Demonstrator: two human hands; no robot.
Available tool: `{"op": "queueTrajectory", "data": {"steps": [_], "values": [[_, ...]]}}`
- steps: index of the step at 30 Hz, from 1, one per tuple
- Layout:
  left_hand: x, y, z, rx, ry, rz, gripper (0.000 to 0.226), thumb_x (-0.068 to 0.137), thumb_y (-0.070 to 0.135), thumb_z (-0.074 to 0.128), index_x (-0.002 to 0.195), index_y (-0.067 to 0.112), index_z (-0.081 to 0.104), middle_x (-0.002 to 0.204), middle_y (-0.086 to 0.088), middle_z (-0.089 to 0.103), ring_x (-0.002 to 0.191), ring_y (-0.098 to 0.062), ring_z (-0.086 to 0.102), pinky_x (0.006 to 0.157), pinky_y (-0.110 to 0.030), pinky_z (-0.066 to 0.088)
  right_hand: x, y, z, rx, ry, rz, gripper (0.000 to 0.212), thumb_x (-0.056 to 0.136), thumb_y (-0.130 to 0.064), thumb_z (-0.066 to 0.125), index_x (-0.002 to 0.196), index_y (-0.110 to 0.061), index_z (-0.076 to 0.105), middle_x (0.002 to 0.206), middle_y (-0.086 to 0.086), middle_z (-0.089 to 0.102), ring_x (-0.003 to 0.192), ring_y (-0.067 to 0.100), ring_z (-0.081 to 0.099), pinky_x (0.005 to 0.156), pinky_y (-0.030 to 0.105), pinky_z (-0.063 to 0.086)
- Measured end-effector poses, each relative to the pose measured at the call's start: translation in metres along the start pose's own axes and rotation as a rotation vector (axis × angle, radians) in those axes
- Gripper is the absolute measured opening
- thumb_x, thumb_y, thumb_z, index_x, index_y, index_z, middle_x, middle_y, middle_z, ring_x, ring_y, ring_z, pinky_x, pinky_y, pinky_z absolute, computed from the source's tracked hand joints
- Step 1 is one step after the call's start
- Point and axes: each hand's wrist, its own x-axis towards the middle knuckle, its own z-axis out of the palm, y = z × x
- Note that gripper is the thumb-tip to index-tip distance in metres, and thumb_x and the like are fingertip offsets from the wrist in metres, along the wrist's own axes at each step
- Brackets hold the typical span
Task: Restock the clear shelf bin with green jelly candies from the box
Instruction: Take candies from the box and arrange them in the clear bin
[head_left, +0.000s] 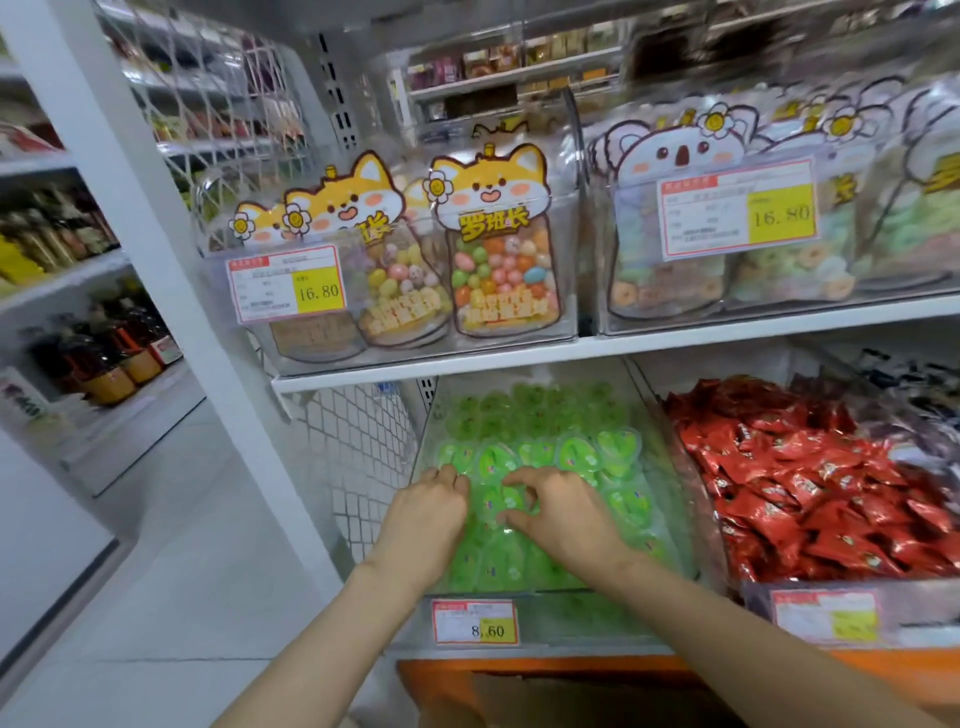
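Green jelly candies (535, 457): bright lime, lids printed in darker green with small pale marks.
Shelf bin (582, 616): colourless, clear.
Wrapped sweets (810, 478) alongside: glossy red, whitish print.
Price tag (474, 622): white, red border, yellow patch, dark digits.
Dog pouches (491, 182): orange-and-white cartoon heads, yellow lettering. Contents pink, green, orange, yellow, some speckled.
Koala pouches (675, 150): white-grey heads, pastel rings inside.
Side mesh (358, 441): white diamond grid.

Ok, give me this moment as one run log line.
left hand: fingers curled onto green jelly candies | right hand: thumb and forefinger round one candy | clear shelf bin: well filled
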Motion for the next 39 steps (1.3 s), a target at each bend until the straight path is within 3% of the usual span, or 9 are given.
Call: {"op": "queueTrajectory", "data": {"steps": [3, 6, 9, 12, 17, 24, 32, 37, 39], "values": [[-0.001, 0.008, -0.001, 0.011, -0.099, -0.108, 0.029, 0.091, 0.003, 0.043, 0.12, 0.005, 0.045, 0.12, -0.011, 0.049, 0.115, -0.026, 0.048, 0.082, -0.035, 0.043, 0.001, 0.0, 0.002, 0.051, -0.006, 0.013, 0.045, 0.082, -0.038, 0.067, 0.125, -0.025, 0.059, 0.11, 0.006, 0.065, 0.104, 0.022, 0.059, 0.084, 0.026, 0.041], [-0.004, 0.011, -0.003, -0.051, -0.068, -0.14, 0.04, 0.055, 0.01, 0.083, 0.087, 0.003, 0.06, 0.084, -0.011, 0.061, 0.078, -0.025, 0.064, 0.056, -0.028, 0.048, -0.001, -0.001, 0.006, 0.081, 0.008, 0.013, 0.044, 0.084, -0.036, 0.066, 0.125, -0.022, 0.059, 0.112, 0.008, 0.065, 0.105, 0.022, 0.058, 0.086, 0.025, 0.04], [-0.006, 0.009, 0.006, -0.176, -0.121, -0.184, 0.034, 0.064, 0.007, 0.078, 0.093, 0.0, 0.06, 0.09, -0.016, 0.061, 0.084, -0.033, 0.063, 0.063, -0.036, 0.05, -0.001, -0.002, 0.008, 0.109, 0.014, 0.023, 0.043, 0.086, -0.033, 0.064, 0.127, -0.02, 0.058, 0.115, 0.01, 0.062, 0.107, 0.024, 0.057, 0.089, 0.027, 0.041], [-0.01, 0.011, 0.01, -0.167, -0.079, -0.186, 0.036, 0.056, 0.004, 0.082, 0.085, 0.0, 0.06, 0.081, -0.015, 0.061, 0.072, -0.034, 0.063, 0.054, -0.037, 0.05, -0.002, -0.001, 0.008, 0.126, 0.004, 0.035, 0.043, 0.087, -0.032, 0.063, 0.128, -0.02, 0.057, 0.118, 0.009, 0.06, 0.108, 0.024, 0.057, 0.09, 0.026, 0.041], [-0.012, 0.013, 0.011, -0.139, 0.007, -0.181, 0.027, 0.092, 0.012, 0.048, 0.118, 0.01, 0.047, 0.118, -0.005, 0.051, 0.111, -0.022, 0.051, 0.084, -0.031, 0.043, -0.003, -0.004, 0.013, 0.156, 0.021, 0.032, 0.043, 0.088, -0.031, 0.062, 0.129, -0.018, 0.056, 0.12, 0.01, 0.059, 0.108, 0.024, 0.056, 0.093, 0.027, 0.039], [-0.013, 0.014, 0.011, -0.089, -0.015, -0.173, 0.034, 0.095, 0.014, 0.044, 0.128, 0.01, 0.042, 0.125, -0.006, 0.048, 0.116, -0.022, 0.047, 0.088, -0.031, 0.043, 0.0, -0.004, 0.014, 0.235, 0.038, 0.058, 0.043, 0.085, -0.029, 0.067, 0.125, -0.017, 0.059, 0.105, 0.013, 0.068, 0.099, 0.024, 0.062, 0.088, 0.028, 0.045], [-0.016, 0.015, 0.006, -0.185, 0.049, -0.147, 0.033, 0.091, 0.017, 0.05, 0.123, 0.011, 0.045, 0.126, -0.003, 0.045, 0.115, -0.02, 0.046, 0.087, -0.031, 0.044, -0.003, 0.005, 0.002, 0.112, 0.029, 0.025, 0.049, 0.085, -0.038, 0.065, 0.129, -0.021, 0.052, 0.099, 0.01, 0.069, 0.098, 0.025, 0.062, 0.082, 0.031, 0.049], [-0.032, 0.014, -0.006, -0.325, 0.269, -0.011, 0.035, 0.062, 0.017, 0.081, 0.092, 0.013, 0.063, 0.092, 0.001, 0.062, 0.081, -0.018, 0.063, 0.06, -0.025, 0.05, -0.02, 0.015, -0.031, 0.018, 0.049, -0.024, 0.039, 0.087, -0.035, 0.062, 0.124, -0.024, 0.057, 0.105, 0.002, 0.066, 0.1, 0.021, 0.06, 0.081, 0.028, 0.045], [-0.045, 0.023, -0.011, -0.424, 0.295, 0.039, 0.028, 0.073, 0.022, 0.07, 0.099, 0.016, 0.061, 0.099, 0.004, 0.061, 0.091, -0.014, 0.058, 0.071, -0.026, 0.05, -0.035, 0.017, -0.047, 0.012, 0.062, -0.067, 0.034, 0.087, -0.032, 0.062, 0.12, -0.026, 0.06, 0.099, -0.005, 0.065, 0.096, 0.014, 0.06, 0.079, 0.027, 0.044]]}}
